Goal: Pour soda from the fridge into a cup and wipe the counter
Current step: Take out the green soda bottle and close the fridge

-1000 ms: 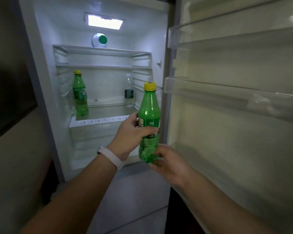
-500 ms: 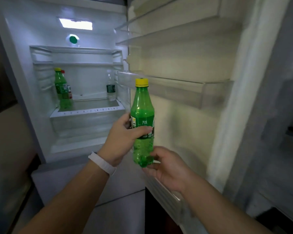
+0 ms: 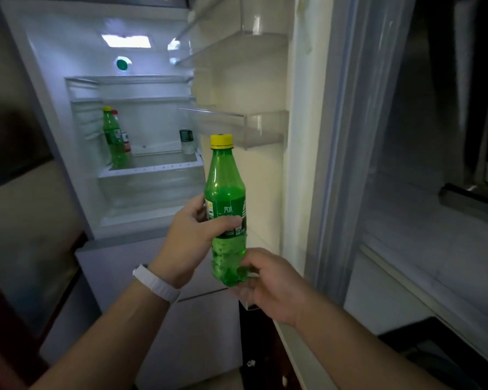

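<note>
Green soda bottle, yellow cap on, upright in front of the open fridge, clear of the shelves and beside the open door. Left hand wraps the label band, fingers closed around it; right hand cups the base, fingers curled against the bottom. Risks, as judgement: bubbles show in the lower half, so shaking on the way to the cup could make it foam over when opened; the chilled plastic may be slick and slip; the door stands open and could be bumped or left open. Label carries white characters reading "汽水"; no brand name legible. Two more bottles stand on the shelf, labels unreadable. No cup or surface identifiable.
</note>
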Motion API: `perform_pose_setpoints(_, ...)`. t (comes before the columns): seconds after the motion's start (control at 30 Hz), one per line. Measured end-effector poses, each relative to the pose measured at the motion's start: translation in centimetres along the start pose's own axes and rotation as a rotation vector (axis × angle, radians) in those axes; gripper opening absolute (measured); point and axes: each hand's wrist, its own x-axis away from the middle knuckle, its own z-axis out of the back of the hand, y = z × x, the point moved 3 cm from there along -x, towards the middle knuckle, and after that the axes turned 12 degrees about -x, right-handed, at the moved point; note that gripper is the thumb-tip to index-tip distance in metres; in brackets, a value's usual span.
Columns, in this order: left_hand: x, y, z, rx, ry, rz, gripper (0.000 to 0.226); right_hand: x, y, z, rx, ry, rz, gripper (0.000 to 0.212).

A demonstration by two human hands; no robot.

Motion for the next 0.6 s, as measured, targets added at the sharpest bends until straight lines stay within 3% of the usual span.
perform_pose_setpoints(0.1,1.2,0.6,-0.3,-0.003,-0.001,0.012,0.046,1.4,0.1,0.6,0.043,0.008,-0.006,0.029)
perform_pose_setpoints(0.17,1.8,1.0,-0.5,0.004,-0.015,0.015,0.047,2.6,-0.1,1.6,0.195,0.063,0.038,0.029)
perform_pose_setpoints(0.27,2.2,1.5,-0.8,0.008,-0.037,0.009,0.047,4.1,-2.1,4.1,0.560,0.265,0.269,0.028)
perform_pose_setpoints(0.47,2.6,2.6,-1.9,0.027,-0.110,0.015,0.049,9.2,-7.9,6.4,0.968,0.542,0.814,0.014)
perform_pose_setpoints(0.53,2.6,3.3,-2.4,0.037,-0.135,0.004,0.046,9.9,-9.5,6.3,1.062,0.604,0.937,0.021)
perform_pose_setpoints(0.6,2.7,3.9,-2.8,0.044,-0.159,-0.001,0.043,9.9,-10.9,6.5,1.064,0.646,1.004,0.043)
